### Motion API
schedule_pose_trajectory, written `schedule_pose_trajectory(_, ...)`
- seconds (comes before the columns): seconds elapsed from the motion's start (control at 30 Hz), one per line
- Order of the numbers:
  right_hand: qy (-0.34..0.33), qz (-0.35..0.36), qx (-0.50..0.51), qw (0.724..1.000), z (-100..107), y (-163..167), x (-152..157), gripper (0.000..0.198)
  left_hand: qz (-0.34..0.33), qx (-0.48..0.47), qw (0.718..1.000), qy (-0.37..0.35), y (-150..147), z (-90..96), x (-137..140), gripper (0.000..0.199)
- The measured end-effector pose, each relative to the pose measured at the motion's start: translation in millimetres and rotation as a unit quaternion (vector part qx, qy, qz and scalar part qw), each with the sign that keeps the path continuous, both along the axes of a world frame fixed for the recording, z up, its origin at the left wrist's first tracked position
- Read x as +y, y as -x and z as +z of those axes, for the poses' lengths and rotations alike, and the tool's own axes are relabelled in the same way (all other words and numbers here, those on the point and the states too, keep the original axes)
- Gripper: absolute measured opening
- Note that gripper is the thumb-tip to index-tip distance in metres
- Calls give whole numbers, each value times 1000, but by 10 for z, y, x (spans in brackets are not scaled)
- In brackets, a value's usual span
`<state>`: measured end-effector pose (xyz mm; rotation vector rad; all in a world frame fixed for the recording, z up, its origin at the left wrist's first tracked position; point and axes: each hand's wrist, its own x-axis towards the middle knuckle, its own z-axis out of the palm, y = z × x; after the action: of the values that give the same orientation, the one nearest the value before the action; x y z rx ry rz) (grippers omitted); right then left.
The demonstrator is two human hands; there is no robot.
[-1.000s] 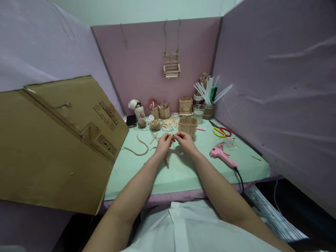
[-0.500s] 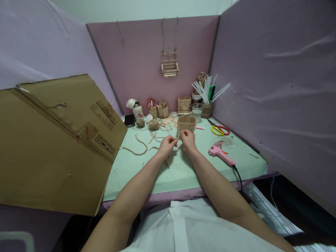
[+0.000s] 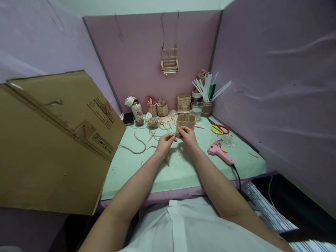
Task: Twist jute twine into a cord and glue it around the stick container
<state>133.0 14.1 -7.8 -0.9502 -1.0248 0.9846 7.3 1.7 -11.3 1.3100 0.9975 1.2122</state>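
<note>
A small basket-like box of wooden sticks (image 3: 186, 120) stands upright on the table just beyond my hands. My left hand (image 3: 165, 142) is closed in a pinch on a thin piece of jute twine, most of it hidden by the fingers. Close beside it, my right hand (image 3: 188, 138) pinches the twine too, its fingertips in front of the box's lower part. A thicker braided cord (image 3: 167, 160) lies under my left wrist. Another length of cord (image 3: 143, 151) curves over the table to the left, near a small crossed pair of sticks (image 3: 151, 136).
On the right lie a pink glue gun (image 3: 221, 154) with a black cable and scissors (image 3: 219, 129). Balls of twine (image 3: 152, 122), stick-filled holders (image 3: 162, 110), a plastic cup (image 3: 196, 110) and a bottle (image 3: 137, 109) line the back. A large cardboard sheet (image 3: 57, 150) leans at left.
My hands have drawn slightly apart, the left moving a little left and the right tilting up. The whole view has shifted slightly with the head.
</note>
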Motion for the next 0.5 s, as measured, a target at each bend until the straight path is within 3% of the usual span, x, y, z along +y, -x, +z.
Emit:
schedule_pose_trajectory(0.33, 35, 69, 53, 996, 39, 23, -25, 28, 38, 4, 999, 8, 48, 6, 53, 22)
schedule_pose_trajectory(0.5, -6, 110, -61, 992, 28, -11, -51, 35, 16, -12, 1000, 22, 60, 14, 53, 20)
